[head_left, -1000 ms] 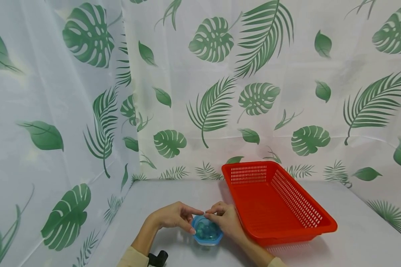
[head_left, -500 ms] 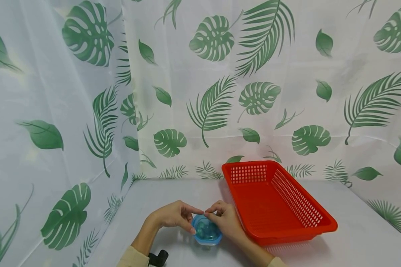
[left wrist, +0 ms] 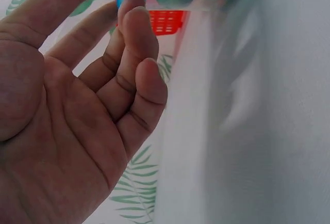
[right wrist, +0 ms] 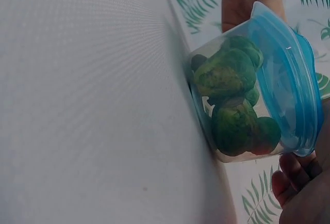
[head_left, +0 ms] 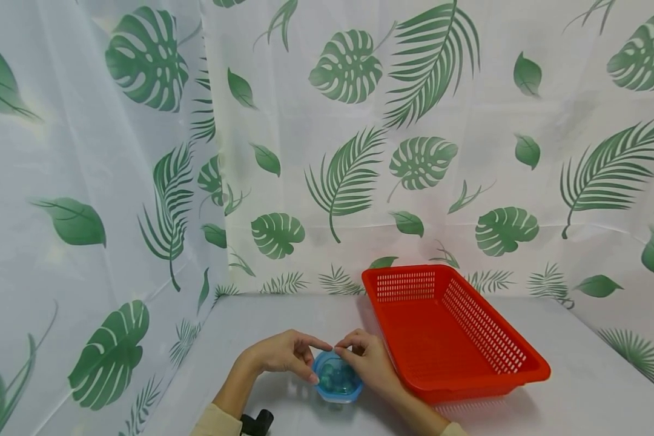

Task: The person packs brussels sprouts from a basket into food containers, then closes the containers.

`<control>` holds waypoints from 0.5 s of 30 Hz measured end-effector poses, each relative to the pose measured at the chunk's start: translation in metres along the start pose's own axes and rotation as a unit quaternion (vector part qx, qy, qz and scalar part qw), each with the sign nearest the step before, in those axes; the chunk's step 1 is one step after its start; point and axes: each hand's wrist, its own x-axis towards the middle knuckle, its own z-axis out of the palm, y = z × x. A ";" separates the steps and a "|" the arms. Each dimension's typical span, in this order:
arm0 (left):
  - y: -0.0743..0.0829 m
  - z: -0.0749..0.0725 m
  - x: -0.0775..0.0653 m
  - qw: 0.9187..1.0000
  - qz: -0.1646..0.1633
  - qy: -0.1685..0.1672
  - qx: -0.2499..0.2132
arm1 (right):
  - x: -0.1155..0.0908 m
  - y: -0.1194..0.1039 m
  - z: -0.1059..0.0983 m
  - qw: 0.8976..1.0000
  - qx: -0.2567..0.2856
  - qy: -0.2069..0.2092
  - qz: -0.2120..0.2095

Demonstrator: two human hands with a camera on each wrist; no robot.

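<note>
Between the hands, a small clear plastic container [right wrist: 212, 50] with a blue lid [right wrist: 304, 87] stands on the table. Inside lie several round green vegetables [right wrist: 234, 126] that look like Brussels sprouts. My left hand [head_left: 286, 353] spans the lid's far left corner, thumb on the left side and index finger at the far edge. Its other fingers bend loosely in the left wrist view. My right hand [head_left: 372, 362] pinches the far edge with thumb and forefinger, close to the left index fingertip. Whether the lid is fully seated cannot be told.
A large red plastic basket [head_left: 447, 387] with perforated sides stands right of the container, beside the right forearm. A black device [head_left: 258, 422] sits by the left sleeve. Leaf-printed sheets [head_left: 349, 200] hang behind and to the left of the white table [head_left: 283, 309].
</note>
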 end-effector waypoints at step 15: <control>-0.005 -0.010 -0.001 0.986 0.011 0.162 0.041 | -0.007 -0.052 0.002 0.941 -0.273 -0.006 -0.197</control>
